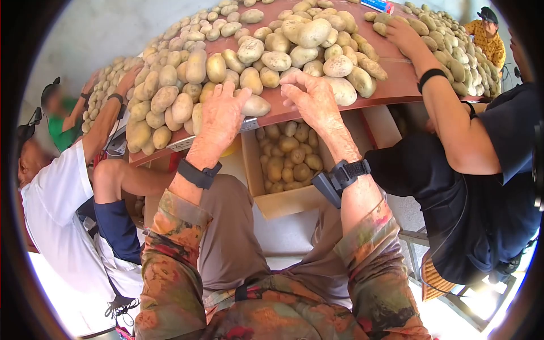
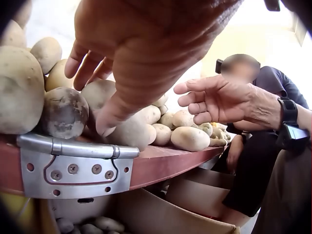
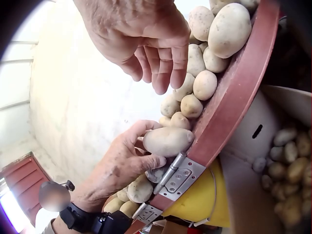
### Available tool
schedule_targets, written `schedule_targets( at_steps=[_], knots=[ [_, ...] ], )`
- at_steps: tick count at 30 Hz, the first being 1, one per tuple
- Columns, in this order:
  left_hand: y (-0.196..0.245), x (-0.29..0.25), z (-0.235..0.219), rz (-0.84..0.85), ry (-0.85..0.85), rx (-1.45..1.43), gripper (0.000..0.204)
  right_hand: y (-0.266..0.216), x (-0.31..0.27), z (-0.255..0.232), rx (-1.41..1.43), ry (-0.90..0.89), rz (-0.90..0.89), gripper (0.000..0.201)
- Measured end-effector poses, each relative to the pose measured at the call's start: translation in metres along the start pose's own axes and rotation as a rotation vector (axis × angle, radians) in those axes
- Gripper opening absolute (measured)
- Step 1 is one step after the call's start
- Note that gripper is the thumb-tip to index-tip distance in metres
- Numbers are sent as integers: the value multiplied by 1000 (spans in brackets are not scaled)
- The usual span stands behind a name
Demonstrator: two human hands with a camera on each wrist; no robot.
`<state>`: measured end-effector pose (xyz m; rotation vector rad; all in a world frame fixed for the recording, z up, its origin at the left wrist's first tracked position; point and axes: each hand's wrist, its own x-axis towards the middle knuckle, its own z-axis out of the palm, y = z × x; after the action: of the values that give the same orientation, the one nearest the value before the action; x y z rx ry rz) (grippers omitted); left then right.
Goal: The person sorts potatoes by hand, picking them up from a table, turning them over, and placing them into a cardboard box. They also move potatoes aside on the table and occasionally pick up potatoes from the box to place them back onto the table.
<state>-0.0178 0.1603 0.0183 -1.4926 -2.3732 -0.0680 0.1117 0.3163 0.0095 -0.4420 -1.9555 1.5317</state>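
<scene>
My left hand [image 1: 220, 116] is at the front edge of the red tabletop, thumb and fingers around an oblong potato [image 1: 258, 106]. In the right wrist view that potato [image 3: 168, 141] lies between the thumb and index finger of my left hand [image 3: 114, 158], just above a metal hinge [image 3: 181, 178]. My right hand [image 1: 314, 102] hovers a little to the right, fingers loosely bent and holding nothing. The left wrist view shows the right hand [image 2: 226, 100] above a pale potato [image 2: 190, 138] at the edge. A big heap of potatoes [image 1: 277, 42] lies beyond both hands.
Below the table edge, a cardboard box [image 1: 294, 204] holds many potatoes. A yellow bucket [image 3: 204, 195] stands beside it. People sit close on both sides; on the right, another person's hand [image 1: 402, 37] reaches into the potatoes. A blue-and-red box [image 1: 378, 5] lies far back.
</scene>
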Motion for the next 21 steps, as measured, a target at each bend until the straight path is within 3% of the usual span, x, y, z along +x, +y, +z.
schedule_targets(
  at_steps=[3, 6, 9, 12, 15, 16, 18, 21],
  knots=[
    [-3, -1, 3, 203, 239, -23, 46, 1, 0, 1, 26, -2, -1, 19],
    [8, -10, -2, 233, 281, -137, 44, -1, 0, -2, -25, -43, 38, 19],
    [25, -36, -6, 76, 198, -366, 47, 1, 2, -2, -21, -36, 36, 18],
    [50, -58, -1, -237, -151, -842, 37, 7, 5, 0, -48, -25, -14, 18],
    [59, -80, 57, -437, -284, -1248, 38, 7, 5, 1, -72, -20, -76, 17],
    [63, -80, 52, -568, -444, -1263, 41, 6, 5, 1, -72, -12, -64, 17],
    [70, -85, 67, -706, -446, -1372, 46, 3, 2, 0, -64, 1, -54, 17],
    [69, -96, 98, -741, -443, -1394, 49, -5, 0, -1, 24, -4, -4, 18]
  ],
)
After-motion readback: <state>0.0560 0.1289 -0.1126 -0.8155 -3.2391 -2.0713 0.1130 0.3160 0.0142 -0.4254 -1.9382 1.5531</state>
